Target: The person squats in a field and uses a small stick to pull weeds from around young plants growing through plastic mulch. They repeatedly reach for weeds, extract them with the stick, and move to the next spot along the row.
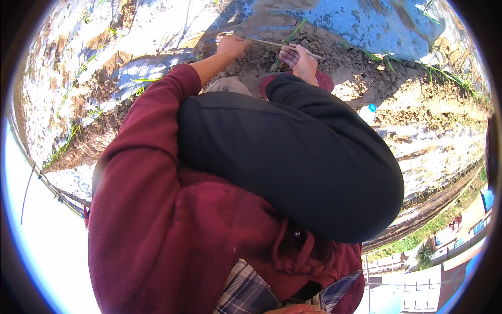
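Note:
My left hand (234, 47) pinches one end of a thin, pale stick (266, 42) in its fingertips. From there the stick slants down to the right across my right hand (299, 61), whose fingers are curled around it, and its far end sticks out beyond that hand. Directly below both hands lies dark, crumbly soil (259, 61). A narrow green plant leaf (296, 30) rises just behind the stick, between the hands. Under my right wrist shows a dark red dotted shoe (325, 81). My bent knee, in black trousers (290, 157), hides most of my right arm.
Plastic mulch film (364, 27) covers the bed ahead, with soil scattered on it. Green seedlings (451, 76) grow in rows at right and left. A white bottle with a blue cap (368, 112) is by my right leg. Buildings (423, 290) appear at the lower right.

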A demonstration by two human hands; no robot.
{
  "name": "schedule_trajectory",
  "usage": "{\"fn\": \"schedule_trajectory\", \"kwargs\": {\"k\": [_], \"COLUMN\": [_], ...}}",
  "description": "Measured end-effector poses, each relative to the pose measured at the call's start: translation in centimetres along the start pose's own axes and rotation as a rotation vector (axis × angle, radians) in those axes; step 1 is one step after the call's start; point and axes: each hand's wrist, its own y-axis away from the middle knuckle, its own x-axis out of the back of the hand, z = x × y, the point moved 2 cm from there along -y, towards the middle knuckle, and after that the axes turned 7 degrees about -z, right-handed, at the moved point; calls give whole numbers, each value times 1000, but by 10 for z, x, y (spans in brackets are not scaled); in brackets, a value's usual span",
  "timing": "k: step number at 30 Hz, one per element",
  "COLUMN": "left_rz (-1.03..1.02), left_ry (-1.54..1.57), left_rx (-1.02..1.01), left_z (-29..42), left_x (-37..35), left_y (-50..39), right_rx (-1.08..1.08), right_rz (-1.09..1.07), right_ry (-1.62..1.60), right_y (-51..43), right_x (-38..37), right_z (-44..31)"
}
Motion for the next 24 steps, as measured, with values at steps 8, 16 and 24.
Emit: {"fn": "schedule_trajectory", "kwargs": {"k": [8, 16, 24], "left_rz": [-82, -75, -177], "left_ry": [169, 277, -225], "left_rx": [121, 195, 35], "left_z": [-18, -4, 3], "left_x": [5, 6, 12], "left_y": [-19, -22, -36], "right_rx": [166, 206, 263], "right_rz": [-32, -90, -154], "right_ry": [248, 375, 705], "right_y": [4, 6, 3], "right_x": [-9, -8, -19], "right_z": [-8, -9, -24]}}
